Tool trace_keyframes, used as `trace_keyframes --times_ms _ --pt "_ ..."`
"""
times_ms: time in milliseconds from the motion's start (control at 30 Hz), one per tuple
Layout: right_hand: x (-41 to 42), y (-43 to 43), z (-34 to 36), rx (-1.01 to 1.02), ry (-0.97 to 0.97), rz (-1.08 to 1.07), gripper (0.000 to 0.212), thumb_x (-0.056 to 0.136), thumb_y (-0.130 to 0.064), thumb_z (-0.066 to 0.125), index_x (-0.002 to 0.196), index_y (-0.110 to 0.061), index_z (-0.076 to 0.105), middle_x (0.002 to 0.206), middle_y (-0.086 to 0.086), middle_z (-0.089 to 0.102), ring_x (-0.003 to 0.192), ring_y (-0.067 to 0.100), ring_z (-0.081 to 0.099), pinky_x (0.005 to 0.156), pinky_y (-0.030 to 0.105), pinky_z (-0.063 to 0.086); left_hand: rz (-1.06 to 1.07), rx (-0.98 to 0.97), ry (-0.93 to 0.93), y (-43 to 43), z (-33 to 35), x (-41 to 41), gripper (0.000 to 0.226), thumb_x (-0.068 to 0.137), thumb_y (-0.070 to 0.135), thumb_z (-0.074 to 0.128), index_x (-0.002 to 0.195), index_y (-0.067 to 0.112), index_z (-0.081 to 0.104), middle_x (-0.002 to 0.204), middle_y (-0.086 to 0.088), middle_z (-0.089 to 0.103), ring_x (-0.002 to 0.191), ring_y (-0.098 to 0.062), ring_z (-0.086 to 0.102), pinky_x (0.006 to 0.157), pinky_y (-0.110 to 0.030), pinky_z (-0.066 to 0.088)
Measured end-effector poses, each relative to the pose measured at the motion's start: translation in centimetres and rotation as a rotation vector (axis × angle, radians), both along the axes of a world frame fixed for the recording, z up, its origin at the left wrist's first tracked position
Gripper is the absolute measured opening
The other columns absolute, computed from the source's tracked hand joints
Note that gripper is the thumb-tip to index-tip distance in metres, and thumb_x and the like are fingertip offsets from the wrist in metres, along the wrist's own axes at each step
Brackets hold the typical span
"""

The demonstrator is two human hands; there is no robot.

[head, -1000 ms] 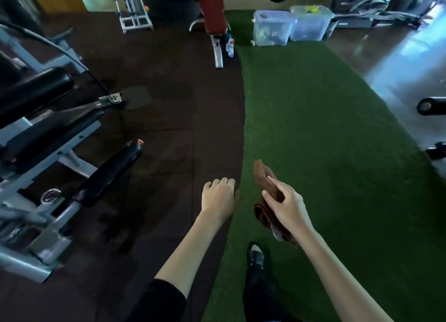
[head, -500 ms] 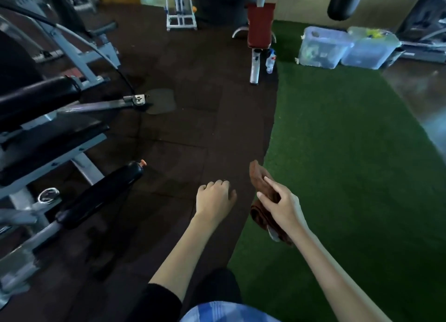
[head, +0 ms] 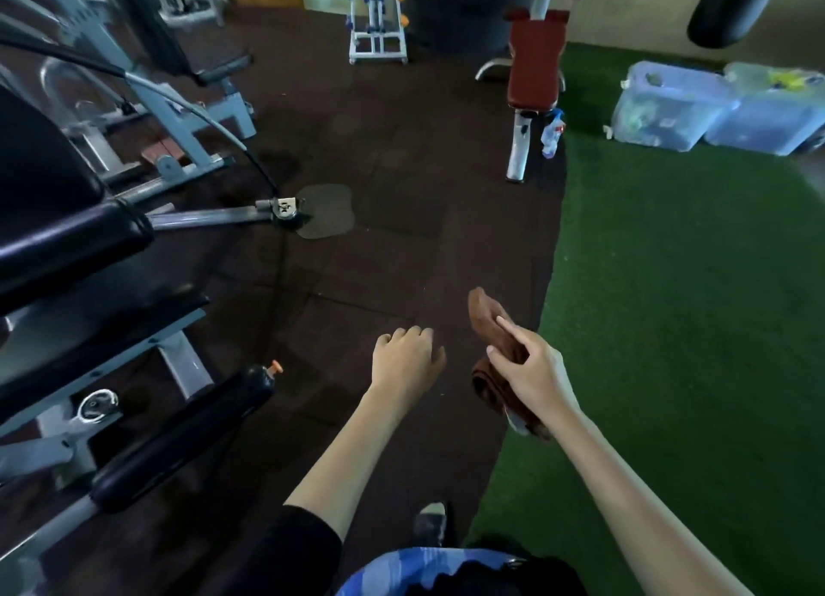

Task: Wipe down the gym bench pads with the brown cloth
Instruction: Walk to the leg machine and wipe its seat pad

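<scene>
Dark rubber flooring (head: pixel 402 171) beneath; my right hand (head: pixel 533 372) clutches the brown cloth (head: pixel 484 316), left hand (head: pixel 404 363) beside it loosely curled, empty.

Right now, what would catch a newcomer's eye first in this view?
The right hand grips the brown cloth at centre, with the left hand loose and empty beside it. Black machine pads crowd the left edge. A red sit-up bench stands far ahead, where the dark rubber floor meets the green turf.
</scene>
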State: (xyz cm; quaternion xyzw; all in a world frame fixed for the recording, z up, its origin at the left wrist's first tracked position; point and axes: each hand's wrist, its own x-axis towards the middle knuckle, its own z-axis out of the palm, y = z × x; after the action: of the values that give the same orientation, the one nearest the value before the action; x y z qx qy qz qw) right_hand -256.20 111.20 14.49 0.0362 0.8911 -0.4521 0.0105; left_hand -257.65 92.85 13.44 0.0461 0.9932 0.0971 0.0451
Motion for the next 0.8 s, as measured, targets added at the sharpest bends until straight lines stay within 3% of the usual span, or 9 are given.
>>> trace_keyframes --times_ms 167,400,800 --pt "-8.5 -1.4 0.3 0.000 -0.005 0.054 0.049 0.085 -0.026 0.070 0.132 -0.026 0.058 0.133 -0.005 0.057 0.125 0.008 0.050 0.103 0.018 0.035 0.058 0.003 0.003 -1.3 0.3 -7.6 0.032 0.094 0.037 0.041 0.107 0.014 0.060 0.109 -0.002 0.063 0.108 -0.025 0.056 0.086 -0.035 0.039" --pt "-21.7 -2.8 -1.0 -0.009 -0.012 0.197 0.048 0.085 -0.027 0.070 0.132 -0.025 0.058 0.131 -0.005 0.059 0.123 0.010 0.052 0.106 0.028 0.040 0.164 0.025 0.010 -2.9 -0.4 -18.8 0.030 0.095 0.037 0.042 0.106 0.013 0.057 0.109 -0.003 0.060 0.106 -0.025 0.055 0.081 -0.037 0.042" --pt "-47.5 -6.0 -0.3 0.012 -0.004 0.534 0.048 0.085 -0.028 0.070 0.132 -0.025 0.058 0.134 -0.008 0.056 0.125 0.007 0.050 0.103 0.023 0.039 0.518 0.067 0.034 -4.4 -1.4 -38.5 0.034 0.093 0.039 0.041 0.111 0.017 0.061 0.111 0.001 0.061 0.107 -0.023 0.055 0.083 -0.036 0.041"
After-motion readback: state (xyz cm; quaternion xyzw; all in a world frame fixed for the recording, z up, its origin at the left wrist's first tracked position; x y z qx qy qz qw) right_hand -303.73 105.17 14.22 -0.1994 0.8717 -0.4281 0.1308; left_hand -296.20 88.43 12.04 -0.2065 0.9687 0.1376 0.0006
